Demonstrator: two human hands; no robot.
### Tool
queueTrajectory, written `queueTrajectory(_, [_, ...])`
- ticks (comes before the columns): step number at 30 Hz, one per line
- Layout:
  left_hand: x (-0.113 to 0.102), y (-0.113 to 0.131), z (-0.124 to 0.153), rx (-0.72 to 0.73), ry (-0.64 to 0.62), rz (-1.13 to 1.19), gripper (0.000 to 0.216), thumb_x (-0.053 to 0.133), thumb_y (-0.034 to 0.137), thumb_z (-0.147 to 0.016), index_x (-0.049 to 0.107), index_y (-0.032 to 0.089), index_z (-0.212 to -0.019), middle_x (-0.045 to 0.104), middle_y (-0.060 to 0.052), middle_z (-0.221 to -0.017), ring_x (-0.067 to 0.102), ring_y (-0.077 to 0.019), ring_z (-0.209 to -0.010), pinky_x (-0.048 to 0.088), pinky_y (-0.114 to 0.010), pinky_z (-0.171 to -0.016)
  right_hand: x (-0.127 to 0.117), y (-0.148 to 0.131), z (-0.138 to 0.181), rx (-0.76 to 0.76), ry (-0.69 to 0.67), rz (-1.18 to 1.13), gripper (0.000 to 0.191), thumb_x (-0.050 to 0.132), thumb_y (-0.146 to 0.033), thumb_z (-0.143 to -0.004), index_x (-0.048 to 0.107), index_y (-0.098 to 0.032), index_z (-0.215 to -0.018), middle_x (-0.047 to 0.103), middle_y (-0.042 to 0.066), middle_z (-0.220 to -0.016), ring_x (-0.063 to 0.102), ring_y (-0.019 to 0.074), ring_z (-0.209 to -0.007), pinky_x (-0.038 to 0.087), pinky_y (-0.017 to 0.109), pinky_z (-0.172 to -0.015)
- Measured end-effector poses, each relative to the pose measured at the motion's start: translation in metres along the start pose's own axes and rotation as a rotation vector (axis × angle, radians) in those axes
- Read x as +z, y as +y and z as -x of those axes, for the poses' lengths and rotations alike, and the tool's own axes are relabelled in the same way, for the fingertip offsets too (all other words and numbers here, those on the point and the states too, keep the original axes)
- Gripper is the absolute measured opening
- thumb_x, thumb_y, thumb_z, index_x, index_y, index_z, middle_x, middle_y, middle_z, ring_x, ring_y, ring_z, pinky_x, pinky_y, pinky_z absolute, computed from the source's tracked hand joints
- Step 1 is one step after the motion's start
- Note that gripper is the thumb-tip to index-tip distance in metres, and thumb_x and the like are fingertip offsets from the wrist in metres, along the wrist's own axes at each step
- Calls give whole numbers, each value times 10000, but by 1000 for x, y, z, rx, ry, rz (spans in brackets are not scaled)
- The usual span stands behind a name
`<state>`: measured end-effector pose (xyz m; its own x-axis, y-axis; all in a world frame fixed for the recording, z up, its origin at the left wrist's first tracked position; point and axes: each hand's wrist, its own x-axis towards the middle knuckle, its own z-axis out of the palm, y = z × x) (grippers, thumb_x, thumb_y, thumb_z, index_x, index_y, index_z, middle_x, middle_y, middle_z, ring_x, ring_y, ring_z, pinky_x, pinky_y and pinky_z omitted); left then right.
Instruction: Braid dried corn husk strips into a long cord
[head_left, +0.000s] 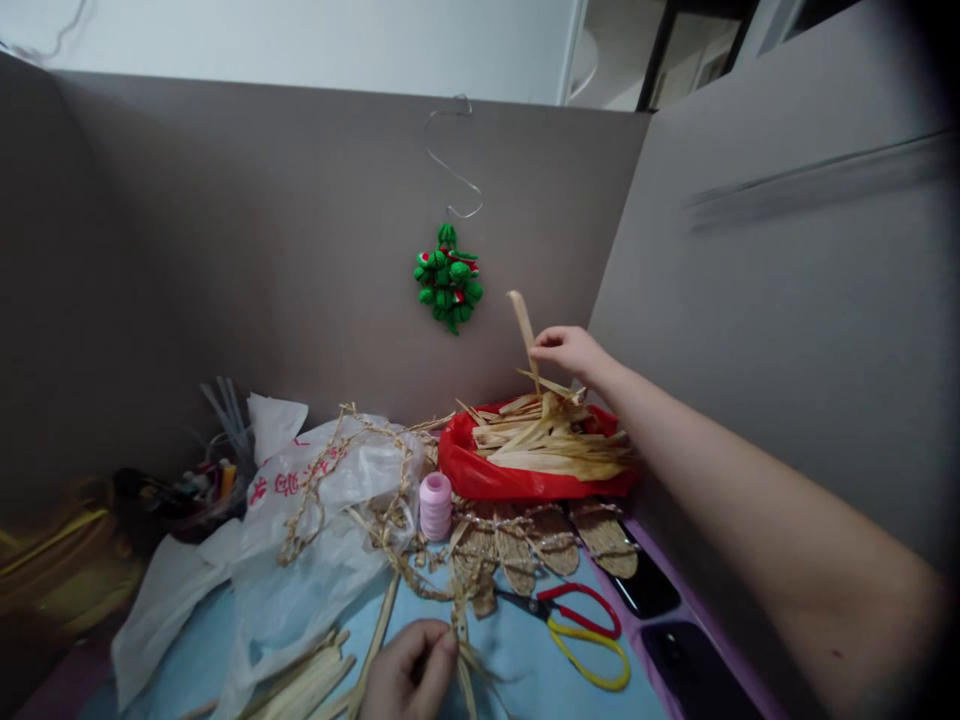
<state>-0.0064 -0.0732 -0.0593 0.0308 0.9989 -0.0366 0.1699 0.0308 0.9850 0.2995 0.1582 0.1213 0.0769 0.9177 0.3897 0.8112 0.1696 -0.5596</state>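
My right hand reaches to the back of the desk and pinches a pale straw strip, lifted above a pile of dried husk strips lying in a red plastic bag. My left hand is at the bottom edge, fingers closed on a bundle of straw strands that runs up toward several small woven straw sandals.
A pink thread spool stands beside a white plastic bag draped with braided straw cord. Red and yellow scissors and two dark phones lie at the right. Grey partition walls enclose the desk; a green ornament hangs on the back wall.
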Motion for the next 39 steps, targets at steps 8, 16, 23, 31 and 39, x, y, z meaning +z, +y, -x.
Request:
queueTrajectory(8, [2,6,4,4,-19,26,427,598,554,-684,604,138,-592,462,3,-550,377,-114,-549,300,-211,-525,-7,0,25,60,-157,151,159,589,-263,-646,680,-149,-708,630,12,-630,530,130,-612,385,224,-576])
queueTrajectory(16, [-8,10,-3,-80,-50,149,435,621,560,-667,582,129,-629,471,13,-559,410,-111,-568,319,-206,-551,-8,-28,60,132,-27,-103,119,581,-264,-644,614,-152,-670,561,-7,-573,470,100,-528,339,217,-497])
queueTrajectory(23, [-15,18,-7,-202,-21,436,399,636,513,-674,488,147,-617,386,65,-513,297,-67,-476,237,-184,-464,44,-67,191,501,-577,-1188,230,657,-310,-646,478,-166,-655,440,-66,-492,240,24,-370,123,165,-354])
queueTrajectory(31, [-5,14,-3,-295,-91,549,381,635,485,-707,452,152,-670,359,76,-522,262,-42,-449,161,-175,-422,121,-60,306,904,-680,-1667,260,713,-216,-617,491,-170,-743,503,-48,-563,328,21,-391,124,140,-347])
queueTrajectory(39, [0,11,5,-412,-340,573,357,650,463,-709,526,130,-741,391,63,-544,301,-31,-452,145,-173,-431,131,-69,322,916,-823,-1573,258,723,-279,-657,578,-151,-827,574,-22,-626,427,21,-391,177,143,-353])
